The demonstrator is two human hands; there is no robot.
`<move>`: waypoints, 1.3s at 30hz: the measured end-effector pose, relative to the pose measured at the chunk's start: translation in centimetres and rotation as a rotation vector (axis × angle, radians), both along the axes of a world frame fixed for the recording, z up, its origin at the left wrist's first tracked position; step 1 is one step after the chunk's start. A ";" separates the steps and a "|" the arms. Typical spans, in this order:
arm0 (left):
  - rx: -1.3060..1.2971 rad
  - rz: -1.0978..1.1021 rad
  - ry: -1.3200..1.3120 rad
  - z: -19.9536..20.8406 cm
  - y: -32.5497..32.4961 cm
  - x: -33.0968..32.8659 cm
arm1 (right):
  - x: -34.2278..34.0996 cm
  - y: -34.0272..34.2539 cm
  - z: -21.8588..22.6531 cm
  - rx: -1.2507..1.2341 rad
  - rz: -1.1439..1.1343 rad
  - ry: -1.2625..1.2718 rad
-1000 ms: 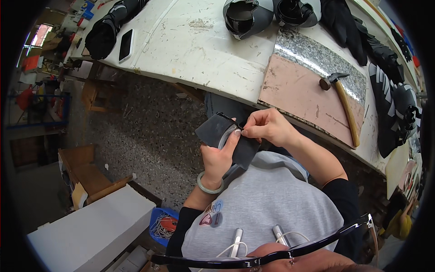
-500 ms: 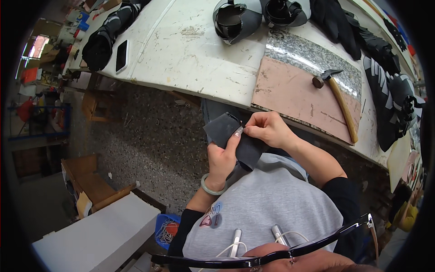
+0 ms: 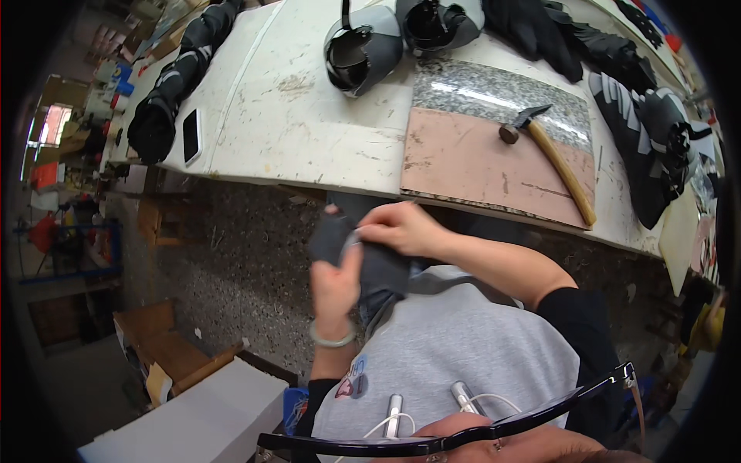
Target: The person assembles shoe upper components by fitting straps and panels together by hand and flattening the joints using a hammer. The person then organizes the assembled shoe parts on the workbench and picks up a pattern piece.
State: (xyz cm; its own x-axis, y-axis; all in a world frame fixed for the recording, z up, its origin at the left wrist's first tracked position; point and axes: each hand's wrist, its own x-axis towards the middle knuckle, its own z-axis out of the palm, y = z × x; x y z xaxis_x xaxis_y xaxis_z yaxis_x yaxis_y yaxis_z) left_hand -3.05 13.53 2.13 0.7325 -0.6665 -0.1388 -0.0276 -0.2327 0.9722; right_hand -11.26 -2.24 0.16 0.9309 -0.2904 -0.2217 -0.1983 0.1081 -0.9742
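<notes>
By one table (image 3: 301, 139), your left hand (image 3: 336, 289) and right hand (image 3: 405, 229) pinched one dark piece (image 3: 386, 267), further left in view than before

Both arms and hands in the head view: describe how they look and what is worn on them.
The left hand and right hand are ungloved. A pale, rounded bangle circles the left wrist; the right wrist shows none. The left sleeve and right sleeve are black, ending near the elbows, with no visible markings.
</notes>
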 end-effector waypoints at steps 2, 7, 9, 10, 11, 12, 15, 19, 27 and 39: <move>0.039 0.134 -0.150 2.8 2.1 1.4 | 3.2 3.5 -2.3 0.012 0.092 -0.089; 0.247 0.339 -0.105 0.9 6.3 5.3 | 5.7 6.8 -3.3 0.019 0.204 -0.048; 0.116 0.364 0.133 -0.5 3.1 4.7 | 4.1 5.5 -4.3 -0.008 0.050 -0.085; -0.026 0.286 0.189 -3.2 2.4 5.1 | 2.8 4.3 -4.6 -0.037 -0.115 -0.121; -0.068 0.243 0.259 -2.8 0.1 4.0 | 1.5 2.9 -4.2 -0.133 -0.166 -0.114; -0.111 0.204 0.280 -3.2 -1.8 3.0 | -0.2 1.5 -3.4 -0.233 -0.220 -0.104; -0.210 0.047 0.258 -2.6 -6.7 0.3 | -4.6 -1.6 -1.1 -0.459 -0.397 -0.118; -0.028 -0.058 -0.199 -2.0 -11.1 -1.8 | -9.4 -6.3 1.8 -0.815 -0.566 -0.128; -0.061 -0.165 -0.589 -3.3 -11.8 -3.4 | -16.7 -17.2 1.6 -1.265 -0.659 0.405; -0.046 -0.082 -0.396 -3.1 -12.4 -3.0 | -11.5 -9.6 5.9 -1.287 -0.235 -0.181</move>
